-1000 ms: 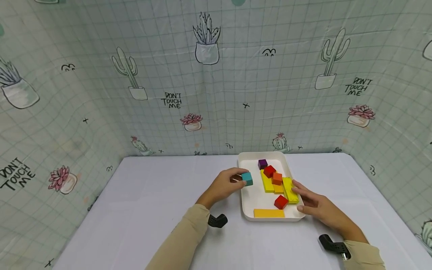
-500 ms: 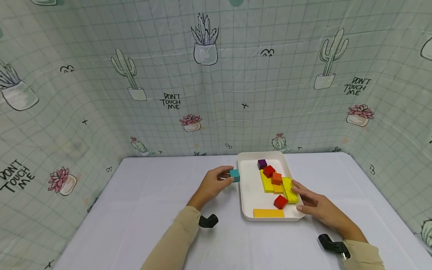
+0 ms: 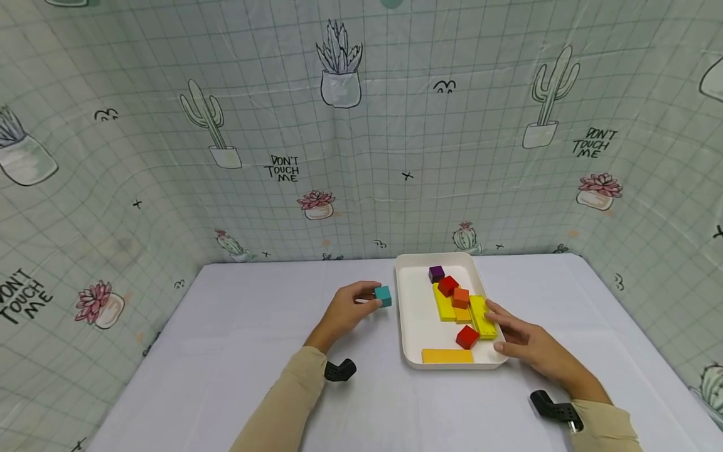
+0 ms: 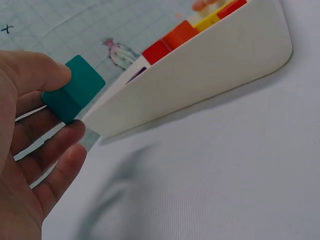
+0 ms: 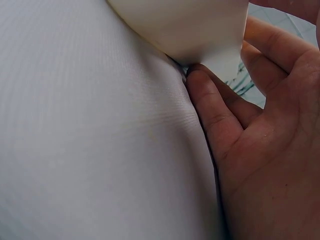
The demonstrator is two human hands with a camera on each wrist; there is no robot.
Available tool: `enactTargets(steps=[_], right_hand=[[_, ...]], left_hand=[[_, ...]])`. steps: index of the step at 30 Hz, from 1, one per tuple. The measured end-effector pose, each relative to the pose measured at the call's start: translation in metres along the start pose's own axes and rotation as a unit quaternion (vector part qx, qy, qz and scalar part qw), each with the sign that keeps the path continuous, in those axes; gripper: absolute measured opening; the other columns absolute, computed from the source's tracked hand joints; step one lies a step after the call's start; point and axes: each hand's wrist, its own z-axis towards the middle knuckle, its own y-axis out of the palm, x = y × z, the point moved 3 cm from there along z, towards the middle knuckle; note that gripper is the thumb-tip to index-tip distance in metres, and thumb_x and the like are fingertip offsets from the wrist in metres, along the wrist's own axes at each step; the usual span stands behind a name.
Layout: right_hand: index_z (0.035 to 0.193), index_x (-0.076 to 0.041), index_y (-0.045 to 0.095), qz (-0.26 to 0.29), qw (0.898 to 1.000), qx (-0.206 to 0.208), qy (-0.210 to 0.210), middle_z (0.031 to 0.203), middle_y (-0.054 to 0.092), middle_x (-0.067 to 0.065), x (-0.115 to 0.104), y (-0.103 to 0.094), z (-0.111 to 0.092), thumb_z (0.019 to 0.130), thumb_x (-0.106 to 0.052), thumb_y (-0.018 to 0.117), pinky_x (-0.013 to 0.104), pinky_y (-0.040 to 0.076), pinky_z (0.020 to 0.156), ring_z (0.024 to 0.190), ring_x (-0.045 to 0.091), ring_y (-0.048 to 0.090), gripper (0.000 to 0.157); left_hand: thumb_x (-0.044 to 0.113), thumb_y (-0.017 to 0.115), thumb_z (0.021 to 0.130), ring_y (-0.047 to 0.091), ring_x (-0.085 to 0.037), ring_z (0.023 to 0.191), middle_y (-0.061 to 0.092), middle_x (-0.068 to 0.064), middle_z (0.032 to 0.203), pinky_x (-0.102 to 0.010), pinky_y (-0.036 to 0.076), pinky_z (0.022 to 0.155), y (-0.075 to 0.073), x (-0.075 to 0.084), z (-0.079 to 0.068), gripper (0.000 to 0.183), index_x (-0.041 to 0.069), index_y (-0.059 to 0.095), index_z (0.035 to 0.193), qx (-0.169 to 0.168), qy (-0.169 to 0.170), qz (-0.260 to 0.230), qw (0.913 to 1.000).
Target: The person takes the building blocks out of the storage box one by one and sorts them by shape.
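My left hand holds a teal cube between thumb and fingertips, just left of the white tray. In the left wrist view the teal cube is raised over the tabletop, with the lower fingers spread beneath it. At the tray's right side my right hand grips the wall, thumb over the rim, fingertips close to a yellow block. The right wrist view has the right hand with its lower fingers against the tray's outer wall, near the tabletop.
Inside the tray lie a purple cube, two red cubes, one of them nearer the front, and an orange cube. A yellow-orange bar lies along the near wall. A patterned cloth backdrop rises behind the white table.
My left hand has carried the teal cube leftward, from over the tray's left rim to outside it. The right hand stays at the tray.
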Motion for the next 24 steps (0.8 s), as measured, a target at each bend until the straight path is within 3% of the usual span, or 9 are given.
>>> enactTargets(steps=[10,16,24], right_hand=[[0.149,-0.013,0.049,0.006,1.0,0.0,-0.003,0.166,0.018,0.007,0.002,0.0,0.001,0.093,-0.028,0.072,0.007,0.03,0.098,0.126,-0.025,0.023,0.062],[0.149,-0.012,0.05,0.004,1.0,0.0,0.0,0.166,0.018,0.007,0.002,0.002,0.0,0.093,-0.028,0.072,0.007,0.029,0.099,0.126,-0.026,0.022,0.062],[0.148,-0.011,0.05,0.005,1.0,0.0,-0.003,0.166,0.018,0.008,0.001,0.001,0.0,0.093,-0.027,0.072,0.006,0.029,0.098,0.125,-0.026,0.022,0.061]], left_hand=[[0.023,0.071,0.095,0.062,-0.024,0.113,0.067,-0.004,0.121,-0.035,0.056,0.086,-0.003,-0.007,-0.002,0.04,0.012,0.064,0.132,0.007,-0.027,0.003,0.9996],[0.021,0.071,0.093,0.062,-0.021,0.113,0.066,-0.002,0.12,-0.037,0.054,0.092,-0.005,-0.012,-0.006,0.038,0.013,0.065,0.131,-0.002,-0.058,0.005,0.9983],[0.021,0.071,0.094,0.063,-0.021,0.113,0.067,-0.004,0.122,-0.04,0.051,0.097,-0.007,-0.017,-0.007,0.039,0.012,0.065,0.131,-0.012,-0.065,0.025,0.9975]])
